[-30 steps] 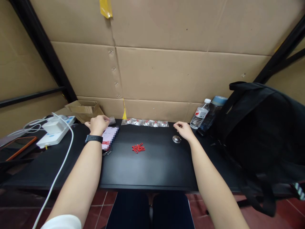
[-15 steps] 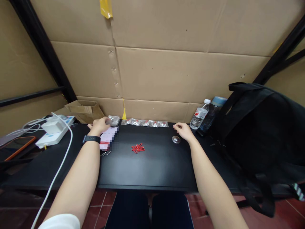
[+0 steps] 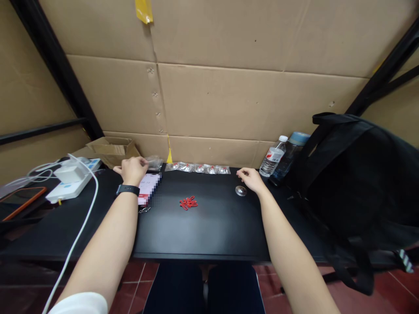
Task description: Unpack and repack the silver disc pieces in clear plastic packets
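While both forearms stretch out over the black desk (image 3: 203,231), the head view shows the left hand (image 3: 132,169) at the far left of the desk's back edge, a dark band on its wrist, its grip pinched on the edge of a small clear plastic bag (image 3: 153,162) that sits just in front of the cardboard wall (image 3: 229,100). Directly under that hand lies a pink and white card (image 3: 148,192), partly blurred, with a small metal ring at its near end. The right hand (image 3: 250,179) rests on the desk well apart from the left, fingers loosely curled and its grip closed on nothing, just beside a small round metal piece (image 3: 241,190) that lies at its inner side; whether the two touch I cannot tell. Between the hands, a row of clear packets with red contents (image 3: 198,168) runs along the wall, and nearer the person a little heap of red clips (image 3: 188,203) lies on the bare desk. To the left are a white power strip (image 3: 70,185) with a white cable (image 3: 81,222) and a phone with an orange rim (image 3: 19,198). To the right stand two water bottles (image 3: 281,157) and a black backpack (image 3: 363,183).
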Available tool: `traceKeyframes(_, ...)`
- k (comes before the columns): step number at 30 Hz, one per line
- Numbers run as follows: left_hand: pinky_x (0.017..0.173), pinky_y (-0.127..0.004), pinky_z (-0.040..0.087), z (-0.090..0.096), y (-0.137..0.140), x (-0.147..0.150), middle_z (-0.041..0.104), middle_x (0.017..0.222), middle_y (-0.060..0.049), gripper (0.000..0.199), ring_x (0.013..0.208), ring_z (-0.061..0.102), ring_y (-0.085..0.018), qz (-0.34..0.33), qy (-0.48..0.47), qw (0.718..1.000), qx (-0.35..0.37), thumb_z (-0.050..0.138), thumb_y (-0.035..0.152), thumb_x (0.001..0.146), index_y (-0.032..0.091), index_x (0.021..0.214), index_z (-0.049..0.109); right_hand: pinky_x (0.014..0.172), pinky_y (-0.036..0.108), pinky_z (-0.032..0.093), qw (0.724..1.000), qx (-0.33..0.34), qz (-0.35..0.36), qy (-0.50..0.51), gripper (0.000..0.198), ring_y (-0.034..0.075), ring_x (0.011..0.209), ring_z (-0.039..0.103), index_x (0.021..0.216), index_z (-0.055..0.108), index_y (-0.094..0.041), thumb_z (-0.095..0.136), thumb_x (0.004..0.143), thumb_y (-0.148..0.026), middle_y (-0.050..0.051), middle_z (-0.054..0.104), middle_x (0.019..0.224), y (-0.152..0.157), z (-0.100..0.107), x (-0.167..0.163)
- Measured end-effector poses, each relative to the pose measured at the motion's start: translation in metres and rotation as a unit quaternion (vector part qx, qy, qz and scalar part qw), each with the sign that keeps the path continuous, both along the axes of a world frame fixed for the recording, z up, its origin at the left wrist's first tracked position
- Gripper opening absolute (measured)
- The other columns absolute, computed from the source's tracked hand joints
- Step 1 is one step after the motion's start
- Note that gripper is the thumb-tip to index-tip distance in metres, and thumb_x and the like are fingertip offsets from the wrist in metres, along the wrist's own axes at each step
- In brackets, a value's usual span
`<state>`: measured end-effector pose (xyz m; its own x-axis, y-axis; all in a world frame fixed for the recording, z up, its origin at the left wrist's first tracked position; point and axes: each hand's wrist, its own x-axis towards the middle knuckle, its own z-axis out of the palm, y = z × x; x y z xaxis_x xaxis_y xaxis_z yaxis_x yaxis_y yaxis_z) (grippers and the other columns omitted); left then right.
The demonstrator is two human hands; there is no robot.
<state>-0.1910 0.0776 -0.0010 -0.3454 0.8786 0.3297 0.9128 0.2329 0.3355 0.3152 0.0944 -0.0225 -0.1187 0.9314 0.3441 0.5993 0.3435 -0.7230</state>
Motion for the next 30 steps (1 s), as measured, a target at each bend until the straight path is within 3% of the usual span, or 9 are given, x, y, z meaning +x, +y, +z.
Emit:
traceKeyframes(2,0.096,-0.055,0.026,0.003,-0.003,0.006,0.076,0.104,-0.013,0.025,0.115,0.056,-0.036,0.054,-0.019,0.995,0.081,0.055,0.037,0.086,0.023,0.096,0.072,0.062,0.029,0.048,1.000,0.002,0.000,-0.005,0.031,0.018,0.064,0.064,0.081,0.073,-0.017,0.059,0.085,-0.044,0.007,0.074,0.076,0.000,0.000,0.000)
traceKeyframes(4,0.097,-0.054,0.024,0.006,-0.005,0.010,0.076,0.098,-0.010,0.017,0.110,0.059,-0.033,0.067,-0.029,0.990,0.123,0.060,0.035,0.084,0.023,0.090,0.071,0.062,0.029,0.048,1.000,0.002,-0.001,-0.006,0.031,0.019,0.064,0.064,0.081,0.074,-0.017,0.060,0.085,-0.044,0.008,0.074,0.076,0.000,0.000,0.000)
traceKeyframes(12,0.092,-0.047,0.026,0.010,-0.006,0.016,0.076,0.103,-0.008,0.019,0.111,0.059,-0.034,0.020,-0.017,0.990,0.136,0.059,0.033,0.086,0.025,0.099,0.071,0.062,0.028,0.047,1.000,0.011,-0.003,-0.027,0.029,0.018,0.063,0.063,0.080,0.073,-0.018,0.060,0.085,-0.043,0.007,0.074,0.076,-0.003,0.003,-0.003)
traceKeyframes(15,0.089,-0.044,0.027,0.013,-0.004,0.035,0.076,0.104,-0.008,0.026,0.110,0.060,-0.033,-0.030,0.003,0.993,0.110,0.057,0.033,0.087,0.026,0.107,0.073,0.063,0.029,0.046,0.999,0.013,-0.004,-0.036,0.028,0.018,0.064,0.064,0.080,0.074,-0.018,0.060,0.085,-0.042,0.007,0.075,0.077,-0.004,0.004,-0.004)
traceKeyframes(19,0.090,-0.044,0.026,0.012,-0.011,0.096,0.077,0.094,-0.005,0.022,0.106,0.061,-0.031,-0.136,0.022,0.989,0.050,0.059,0.029,0.084,0.028,0.101,0.073,0.064,0.029,0.046,0.999,0.016,-0.007,-0.043,0.027,0.019,0.064,0.064,0.079,0.074,-0.018,0.060,0.086,-0.040,0.006,0.074,0.075,-0.007,0.007,-0.004)
traceKeyframes(25,0.095,-0.047,0.024,-0.002,-0.043,0.193,0.073,0.085,-0.003,0.005,0.091,0.064,-0.025,-0.388,0.041,0.920,0.016,0.062,0.020,0.078,0.024,0.077,0.064,0.066,0.029,0.045,0.998,0.031,-0.006,-0.049,0.025,0.018,0.064,0.062,0.079,0.074,-0.017,0.061,0.086,-0.037,0.005,0.074,0.074,-0.017,0.016,-0.012)
traceKeyframes(30,0.091,-0.045,0.025,-0.009,-0.055,0.214,0.071,0.078,-0.003,0.006,0.087,0.062,-0.023,-0.431,0.058,0.900,-0.005,0.061,0.017,0.078,0.021,0.075,0.060,0.066,0.027,0.045,0.996,0.034,0.078,-0.038,0.018,0.015,0.065,0.060,0.090,0.075,-0.017,0.067,0.084,-0.032,0.003,0.073,0.081,-0.030,0.023,-0.038)
